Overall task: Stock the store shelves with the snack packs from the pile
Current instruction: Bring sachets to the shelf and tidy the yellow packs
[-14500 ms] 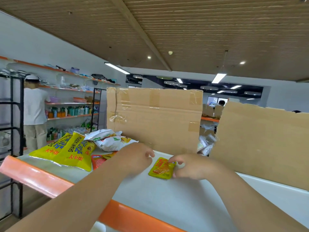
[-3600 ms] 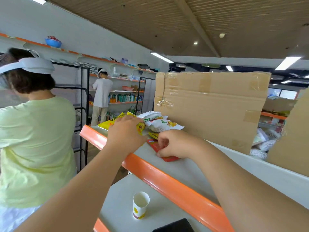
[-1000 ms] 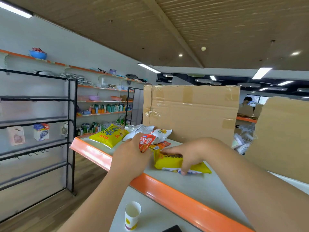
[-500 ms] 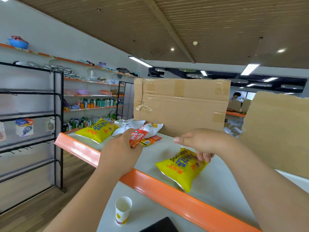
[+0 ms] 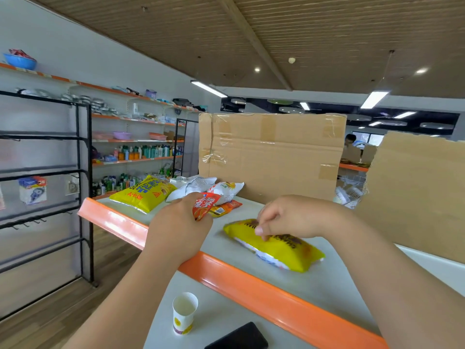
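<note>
The pile [image 5: 198,185] is sitting at the shelf's [image 5: 251,282] left end. The left hand [image 5: 176,227] is gripping a small red pack [image 5: 205,205] in curled fingers. The right hand's [image 5: 289,217] curled fingers are pinching a yellow pack [image 5: 279,248] lying on the shelf.

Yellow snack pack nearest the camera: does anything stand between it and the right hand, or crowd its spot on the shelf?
Nothing visible does. The right hand touches the yellow snack pack, which lies on bare shelf. The pile sits apart to its left, the cardboard sheet behind.
</note>
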Demonstrator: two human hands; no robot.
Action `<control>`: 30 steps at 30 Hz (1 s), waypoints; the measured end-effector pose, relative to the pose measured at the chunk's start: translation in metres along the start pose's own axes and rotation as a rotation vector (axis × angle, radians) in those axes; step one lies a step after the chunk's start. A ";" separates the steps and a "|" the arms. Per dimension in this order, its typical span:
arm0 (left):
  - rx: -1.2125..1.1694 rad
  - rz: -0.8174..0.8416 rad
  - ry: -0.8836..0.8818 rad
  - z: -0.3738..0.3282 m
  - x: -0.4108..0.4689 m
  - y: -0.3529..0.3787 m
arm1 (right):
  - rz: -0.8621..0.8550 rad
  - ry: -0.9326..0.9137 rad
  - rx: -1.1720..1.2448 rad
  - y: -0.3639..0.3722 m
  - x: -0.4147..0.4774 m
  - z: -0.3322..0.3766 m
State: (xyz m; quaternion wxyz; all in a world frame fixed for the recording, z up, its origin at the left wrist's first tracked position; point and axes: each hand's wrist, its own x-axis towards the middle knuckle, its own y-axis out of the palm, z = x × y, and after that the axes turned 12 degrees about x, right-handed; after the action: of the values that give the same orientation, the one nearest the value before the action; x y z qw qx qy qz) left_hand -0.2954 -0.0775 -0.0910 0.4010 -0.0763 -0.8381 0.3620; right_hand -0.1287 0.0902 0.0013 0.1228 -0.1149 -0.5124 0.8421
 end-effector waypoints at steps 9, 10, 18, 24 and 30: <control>-0.059 0.043 -0.032 -0.007 -0.002 0.000 | 0.144 0.174 -0.265 0.007 0.003 0.003; -0.080 0.067 -0.028 -0.011 -0.003 -0.001 | 0.150 0.181 -0.286 0.008 0.003 0.003; -0.231 0.093 0.053 -0.054 -0.023 -0.010 | 0.038 0.102 -0.398 -0.018 -0.024 0.007; -0.460 0.113 0.131 -0.124 -0.044 -0.019 | -0.108 0.139 -0.318 -0.055 -0.128 -0.012; -0.633 0.239 0.284 -0.237 -0.105 -0.011 | -0.244 0.302 -0.285 -0.065 -0.276 -0.056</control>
State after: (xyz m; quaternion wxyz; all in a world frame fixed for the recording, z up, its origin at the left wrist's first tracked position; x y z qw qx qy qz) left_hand -0.0511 0.0002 -0.0498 0.4247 -0.3435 -0.8297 0.1150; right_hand 0.1551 0.0769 0.0530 0.2812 -0.1930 -0.6119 0.7136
